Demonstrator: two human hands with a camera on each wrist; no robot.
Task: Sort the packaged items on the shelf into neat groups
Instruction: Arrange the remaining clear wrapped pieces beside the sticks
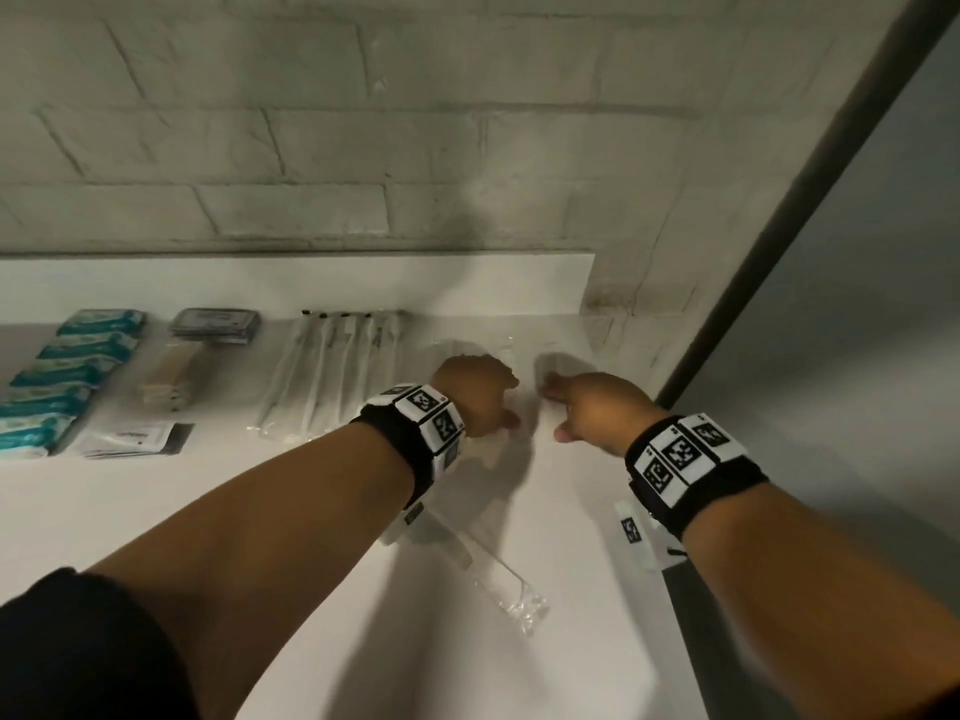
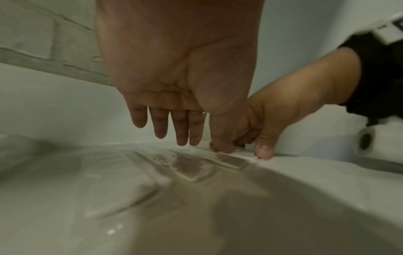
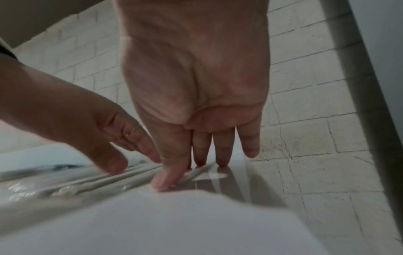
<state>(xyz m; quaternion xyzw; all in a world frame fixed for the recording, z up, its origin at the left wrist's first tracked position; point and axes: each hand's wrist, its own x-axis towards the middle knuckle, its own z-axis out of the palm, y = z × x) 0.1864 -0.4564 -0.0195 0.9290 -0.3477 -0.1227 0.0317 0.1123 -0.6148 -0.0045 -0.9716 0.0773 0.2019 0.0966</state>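
Both my hands reach to the far right end of the white shelf [image 1: 260, 511]. They rest on a group of flat clear-wrapped packets [image 1: 498, 348] with white pieces inside [image 2: 191, 170]. My left hand [image 1: 483, 387] hangs with straight fingers, and its thumb tip [image 2: 222, 148] touches a packet. My right hand [image 1: 576, 407] presses its thumb [image 3: 165, 181] and straight fingertips onto the clear wrap [image 3: 213, 176]. Neither hand plainly curls round anything. One more clear-wrapped long item [image 1: 498, 579] lies loose near the front, under my left forearm.
Left along the shelf are clear-wrapped long sticks [image 1: 332, 376], a dark packet stack [image 1: 215, 324], beige flat packs [image 1: 169, 376], white sachets [image 1: 135, 439] and several teal packets [image 1: 72, 366]. A brick wall [image 1: 363, 148] stands behind; a dark frame [image 1: 779, 226] bounds the right.
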